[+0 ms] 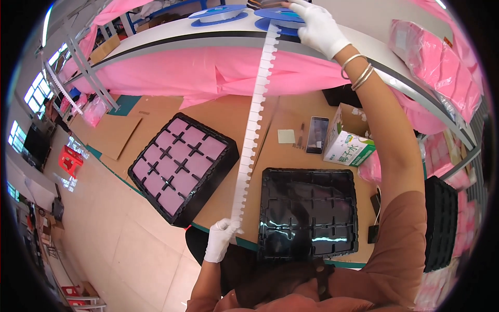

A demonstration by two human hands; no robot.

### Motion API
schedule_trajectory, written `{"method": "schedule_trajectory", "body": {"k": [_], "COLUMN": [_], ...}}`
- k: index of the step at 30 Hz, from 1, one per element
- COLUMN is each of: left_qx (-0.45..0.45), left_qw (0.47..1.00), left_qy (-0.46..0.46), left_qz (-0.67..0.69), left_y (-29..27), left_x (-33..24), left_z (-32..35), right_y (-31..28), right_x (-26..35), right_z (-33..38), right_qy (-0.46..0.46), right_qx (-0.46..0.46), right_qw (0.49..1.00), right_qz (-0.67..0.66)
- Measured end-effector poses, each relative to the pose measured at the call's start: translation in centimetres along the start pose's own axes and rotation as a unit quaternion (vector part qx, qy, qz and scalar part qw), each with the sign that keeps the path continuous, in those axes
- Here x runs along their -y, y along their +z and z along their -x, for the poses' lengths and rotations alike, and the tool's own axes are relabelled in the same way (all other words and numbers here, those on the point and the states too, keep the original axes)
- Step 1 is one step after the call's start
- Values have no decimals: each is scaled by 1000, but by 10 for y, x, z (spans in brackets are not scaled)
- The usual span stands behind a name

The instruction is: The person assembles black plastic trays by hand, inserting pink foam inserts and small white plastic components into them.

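Notched white strip (254, 117) runs from the far blue reel (281, 14) to the near left hand (220, 239), pinched closed on it, drawn out but seemingly not yet separated, while the right hand (318, 27) curves part-open over the reel, its grip unclear.

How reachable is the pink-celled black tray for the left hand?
Probably yes: the left hand, though holding the white notched strip, has nothing visible between it and the pink-celled black tray.
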State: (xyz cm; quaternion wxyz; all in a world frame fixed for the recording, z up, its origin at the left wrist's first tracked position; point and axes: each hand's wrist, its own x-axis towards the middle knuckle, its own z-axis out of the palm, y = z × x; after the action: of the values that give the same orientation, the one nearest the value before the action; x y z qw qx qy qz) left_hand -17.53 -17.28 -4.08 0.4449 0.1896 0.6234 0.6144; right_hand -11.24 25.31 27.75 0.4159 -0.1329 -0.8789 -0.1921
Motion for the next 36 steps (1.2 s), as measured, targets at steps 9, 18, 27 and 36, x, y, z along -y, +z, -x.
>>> {"method": "schedule_trajectory", "body": {"k": [9,18,27,36], "left_qx": [34,30,-19,11], "left_qw": [996,996,995,986], "left_qy": [-84,-58,15,4], "left_qz": [8,68,92,164], "left_y": [-6,28,91,89], "left_x": [37,34,25,26], "left_z": [20,31,33,23], "right_y": [-6,-41,-49,-73], "right_x": [-30,179,298,299], "right_z": [11,276,365,369], "right_qy": [137,249,537,378], "right_qx": [41,148,155,82], "right_qw": [985,886,472,819], "right_qz": [101,-361,-682,-423]}}
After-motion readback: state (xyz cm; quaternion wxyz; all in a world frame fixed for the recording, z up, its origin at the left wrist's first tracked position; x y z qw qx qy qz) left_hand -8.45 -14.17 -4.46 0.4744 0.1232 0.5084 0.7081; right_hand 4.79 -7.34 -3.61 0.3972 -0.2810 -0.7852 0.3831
